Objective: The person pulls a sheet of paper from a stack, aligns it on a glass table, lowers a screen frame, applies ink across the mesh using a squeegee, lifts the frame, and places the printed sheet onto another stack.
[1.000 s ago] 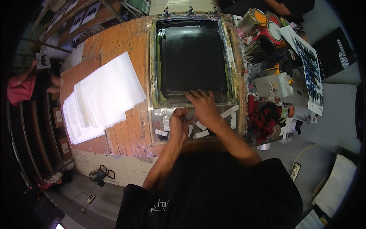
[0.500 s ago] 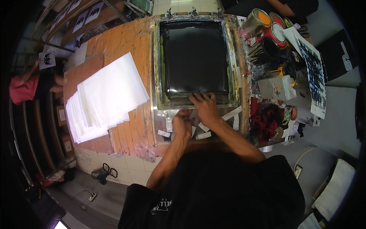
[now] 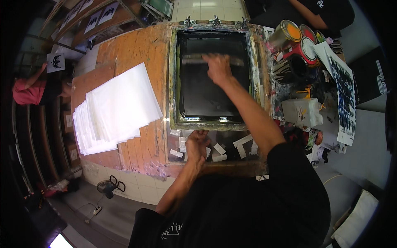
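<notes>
A screen-printing frame (image 3: 173, 91) with an ink-stained rim and dark mesh lies on the wooden table. My right hand (image 3: 218, 69) is over the far half of the mesh, its fingers closed on a squeegee (image 3: 191, 59) lying crosswise and blurred by motion. At the frame's near edge, my left hand (image 3: 197, 144) has its fingers curled against the rim, with the fingertips partly hidden. White tape pieces (image 3: 219, 157) are on the surface around my left hand. Left of the frame, white sheets (image 3: 124, 101) lie in a fanned stack.
Hinge clamps (image 3: 216, 20) hold the frame's far side. Open paint cans (image 3: 289, 31), a white plastic jug (image 3: 302, 112) and a paint-smeared sheet (image 3: 341, 91) crowd the right. A person in red (image 3: 31, 91) holds a printed sheet at left; another person's arm (image 3: 310, 14) shows top right.
My right hand has pushed the squeegee from the near end of the mesh to its far half. My left hand stays at the near rim. The view has shifted slightly.
</notes>
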{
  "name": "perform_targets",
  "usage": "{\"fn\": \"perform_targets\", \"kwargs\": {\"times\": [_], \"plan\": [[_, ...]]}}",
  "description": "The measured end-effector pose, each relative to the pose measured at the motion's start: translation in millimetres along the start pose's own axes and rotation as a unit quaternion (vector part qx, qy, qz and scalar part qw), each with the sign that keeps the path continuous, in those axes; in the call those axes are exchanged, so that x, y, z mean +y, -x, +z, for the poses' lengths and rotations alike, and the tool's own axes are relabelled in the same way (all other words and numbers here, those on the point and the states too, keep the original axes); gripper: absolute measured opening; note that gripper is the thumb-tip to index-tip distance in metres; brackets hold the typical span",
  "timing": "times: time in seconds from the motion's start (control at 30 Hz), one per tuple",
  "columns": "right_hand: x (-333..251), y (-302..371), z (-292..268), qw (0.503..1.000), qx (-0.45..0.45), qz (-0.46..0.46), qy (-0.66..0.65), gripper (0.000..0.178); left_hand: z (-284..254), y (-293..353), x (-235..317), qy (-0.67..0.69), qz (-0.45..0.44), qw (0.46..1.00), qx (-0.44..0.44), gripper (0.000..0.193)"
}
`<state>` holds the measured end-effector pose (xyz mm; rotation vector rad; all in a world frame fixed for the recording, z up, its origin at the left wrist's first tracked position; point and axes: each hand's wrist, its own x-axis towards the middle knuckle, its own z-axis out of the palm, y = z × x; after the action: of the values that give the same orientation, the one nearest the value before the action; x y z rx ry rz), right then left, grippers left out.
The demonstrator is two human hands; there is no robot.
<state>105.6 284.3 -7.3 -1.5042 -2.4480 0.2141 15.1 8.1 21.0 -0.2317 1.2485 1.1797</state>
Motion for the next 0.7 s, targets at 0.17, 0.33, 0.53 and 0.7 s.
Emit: {"fn": "perform_targets", "kwargs": {"times": [0.17,0.33,0.53,0.7], "plan": [[22,-49,-14,0.997,-0.049,0.009,-0.054,0.036,-18,-14,-4,0.007,0.002,0.999,-0.036,0.034],[-12,43,-77,0.976,-0.108,-0.020,-0.190,0.047,-21,-12,-5,0.016,0.000,0.999,-0.039,0.023],[-72,158,-112,0.988,0.051,-0.048,-0.136,0.053,-7,25,23,0.041,0.041,0.995,-0.078,0.025],[-69,126,-163,0.960,0.239,-0.123,-0.077,0.056,34,60,79,0.063,0.169,0.958,-0.224,0.024]]}}
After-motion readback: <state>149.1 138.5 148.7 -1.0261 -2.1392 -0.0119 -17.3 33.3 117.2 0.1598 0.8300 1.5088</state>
